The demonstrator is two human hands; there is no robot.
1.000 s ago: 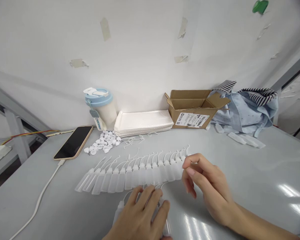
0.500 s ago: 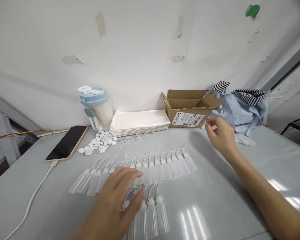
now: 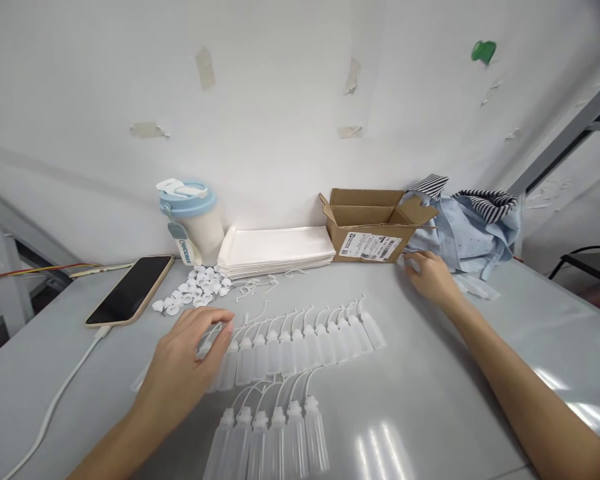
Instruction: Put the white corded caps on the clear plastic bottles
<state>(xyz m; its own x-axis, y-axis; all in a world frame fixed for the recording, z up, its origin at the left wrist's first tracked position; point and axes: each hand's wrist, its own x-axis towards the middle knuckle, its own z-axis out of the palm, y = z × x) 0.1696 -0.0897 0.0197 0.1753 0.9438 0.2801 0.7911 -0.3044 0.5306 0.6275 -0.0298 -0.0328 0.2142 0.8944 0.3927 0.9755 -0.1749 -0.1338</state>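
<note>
A long row of small clear squeeze bottles (image 3: 305,343) with thin white tips lies across the grey table (image 3: 445,393). A second, shorter row of the same bottles (image 3: 275,433) lies nearer to me. My left hand (image 3: 185,360) rests over the left end of the long row, fingers loosely bent and apart, holding nothing that I can see. My right hand (image 3: 430,275) reaches far right, lying on the table beside the cardboard box (image 3: 373,227) and more loose bottles (image 3: 473,287); its fingertips are partly hidden.
A pile of small white caps (image 3: 193,293) and a black phone (image 3: 130,299) on a white cable lie at the left. A blue-lidded cup (image 3: 193,217), a stack of white trays (image 3: 275,250) and a heap of blue and striped cloth (image 3: 473,223) stand along the wall.
My right hand left the right end of the long row and went out to the loose bottles by the box. My left hand moved off the near bottles to the long row's left end.
</note>
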